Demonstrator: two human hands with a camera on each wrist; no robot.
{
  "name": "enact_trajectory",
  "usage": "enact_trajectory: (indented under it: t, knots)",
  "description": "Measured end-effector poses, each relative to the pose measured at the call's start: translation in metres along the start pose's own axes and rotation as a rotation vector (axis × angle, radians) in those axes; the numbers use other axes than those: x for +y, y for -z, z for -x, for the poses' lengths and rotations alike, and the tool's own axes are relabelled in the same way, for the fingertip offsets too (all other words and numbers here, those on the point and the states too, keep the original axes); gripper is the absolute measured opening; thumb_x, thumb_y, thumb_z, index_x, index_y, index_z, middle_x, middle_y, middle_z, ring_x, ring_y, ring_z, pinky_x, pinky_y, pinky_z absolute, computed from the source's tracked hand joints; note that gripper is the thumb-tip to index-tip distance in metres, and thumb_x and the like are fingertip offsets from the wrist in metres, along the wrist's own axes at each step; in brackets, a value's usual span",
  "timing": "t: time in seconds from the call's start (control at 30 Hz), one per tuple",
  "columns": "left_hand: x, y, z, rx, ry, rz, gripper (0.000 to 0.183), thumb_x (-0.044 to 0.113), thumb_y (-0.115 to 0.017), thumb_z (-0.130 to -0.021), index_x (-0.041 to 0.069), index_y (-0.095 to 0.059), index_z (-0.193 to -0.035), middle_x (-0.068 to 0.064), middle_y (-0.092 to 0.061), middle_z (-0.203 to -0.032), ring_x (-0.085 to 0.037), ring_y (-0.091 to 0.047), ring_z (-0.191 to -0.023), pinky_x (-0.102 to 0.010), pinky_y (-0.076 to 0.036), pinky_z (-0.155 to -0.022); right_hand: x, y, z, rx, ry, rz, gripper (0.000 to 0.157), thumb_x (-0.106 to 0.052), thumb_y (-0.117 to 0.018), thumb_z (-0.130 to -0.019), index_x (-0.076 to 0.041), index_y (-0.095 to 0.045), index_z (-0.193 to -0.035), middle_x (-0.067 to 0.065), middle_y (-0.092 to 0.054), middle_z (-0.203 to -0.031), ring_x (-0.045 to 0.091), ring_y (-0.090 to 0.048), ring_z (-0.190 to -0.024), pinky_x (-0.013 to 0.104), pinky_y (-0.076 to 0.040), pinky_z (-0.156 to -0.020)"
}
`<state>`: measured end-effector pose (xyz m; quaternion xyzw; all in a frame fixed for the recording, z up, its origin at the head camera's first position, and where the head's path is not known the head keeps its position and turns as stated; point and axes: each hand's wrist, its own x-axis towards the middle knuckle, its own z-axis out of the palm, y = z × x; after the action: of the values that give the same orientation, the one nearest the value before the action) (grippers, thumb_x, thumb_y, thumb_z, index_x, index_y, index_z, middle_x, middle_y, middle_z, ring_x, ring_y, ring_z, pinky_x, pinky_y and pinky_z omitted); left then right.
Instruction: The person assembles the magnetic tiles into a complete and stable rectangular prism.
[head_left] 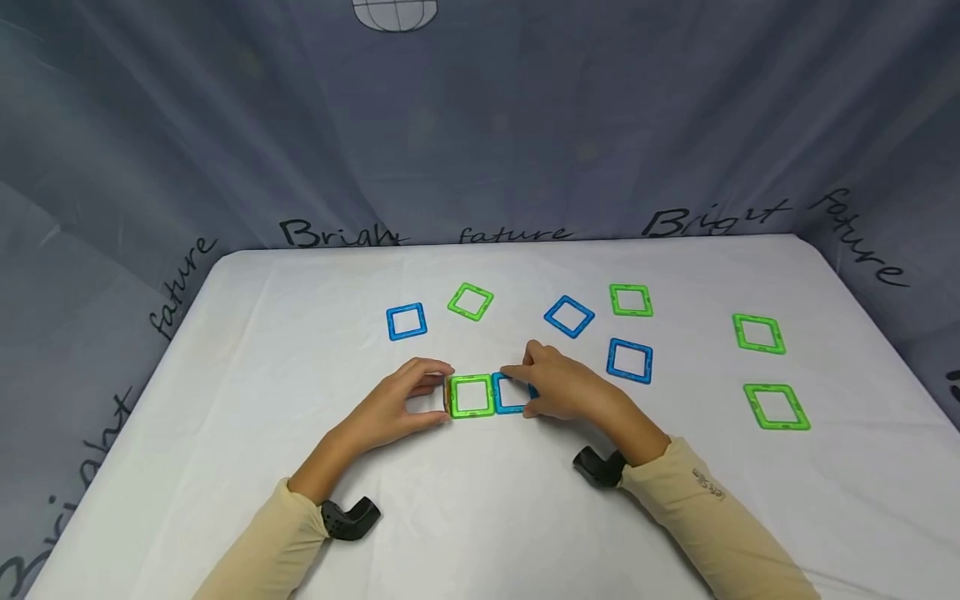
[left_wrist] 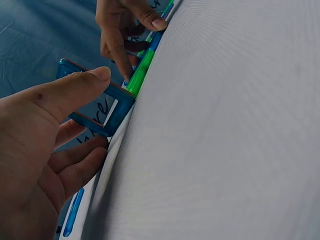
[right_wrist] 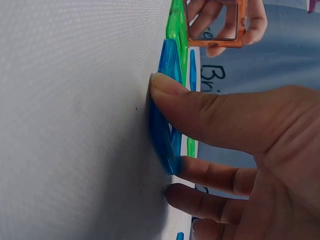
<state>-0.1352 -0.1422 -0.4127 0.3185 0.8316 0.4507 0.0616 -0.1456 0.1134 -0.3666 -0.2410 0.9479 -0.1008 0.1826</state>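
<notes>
My left hand [head_left: 393,404] holds a square magnetic tile frame [head_left: 447,397] on edge between thumb and fingers. This upright frame looks blue [left_wrist: 118,118] in the left wrist view and orange [right_wrist: 242,25] in the right wrist view. Against its foot lies a flat green square tile [head_left: 472,413]. A flat blue square tile [head_left: 512,409] adjoins the green one on the right. My right hand [head_left: 558,385] pinches that blue tile at its near and far edges, thumb [right_wrist: 167,85] on the near side, and covers its right part in the head view.
Farther back on the white table [head_left: 300,333] lie blue tiles [head_left: 407,334] [head_left: 630,377] [head_left: 582,326] and green tiles [head_left: 459,309] [head_left: 632,312]. Two more green tiles [head_left: 761,348] [head_left: 785,425] lie at the right. A grey curtain [head_left: 480,133] hangs behind the table.
</notes>
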Motion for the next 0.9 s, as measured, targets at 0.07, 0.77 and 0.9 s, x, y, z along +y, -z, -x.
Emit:
enact_trajectory:
  t: [0.07, 0.77, 0.9]
  knots:
    - [-0.0005, 0.0000, 0.0000, -0.003, 0.002, -0.001, 0.053, 0.016, -0.074, -0.076, 0.009, -0.049, -0.122, -0.006, -0.051, -0.120, -0.018, -0.054, -0.114, -0.024, -0.047, -0.095, 0.0001, 0.0006, 0.0001, -0.001, 0.003, -0.001, 0.060, -0.021, -0.076, -0.074, -0.017, -0.053, -0.130, 0.008, -0.048, -0.103, 0.018, -0.043, -0.087, 0.027, -0.046, -0.069]
    - [0.0002, 0.0000, 0.0007, -0.026, 0.016, -0.024, 0.053, 0.012, -0.072, -0.078, 0.011, -0.046, -0.124, -0.007, -0.049, -0.124, -0.021, -0.053, -0.116, -0.025, -0.046, -0.096, 0.0007, 0.0013, -0.0011, -0.013, 0.019, -0.002, 0.062, -0.022, -0.078, -0.071, -0.016, -0.055, -0.128, 0.009, -0.049, -0.104, 0.018, -0.043, -0.085, 0.026, -0.044, -0.067]
    - [0.0002, 0.0006, 0.0010, -0.019, 0.011, -0.024, 0.053, 0.012, -0.072, -0.078, 0.012, -0.046, -0.124, -0.007, -0.049, -0.124, -0.021, -0.054, -0.116, -0.025, -0.046, -0.096, 0.0011, 0.0070, -0.0067, -0.050, 0.024, -0.007, 0.062, -0.030, -0.078, -0.071, -0.016, -0.056, -0.127, 0.008, -0.050, -0.104, 0.017, -0.044, -0.084, 0.026, -0.046, -0.068]
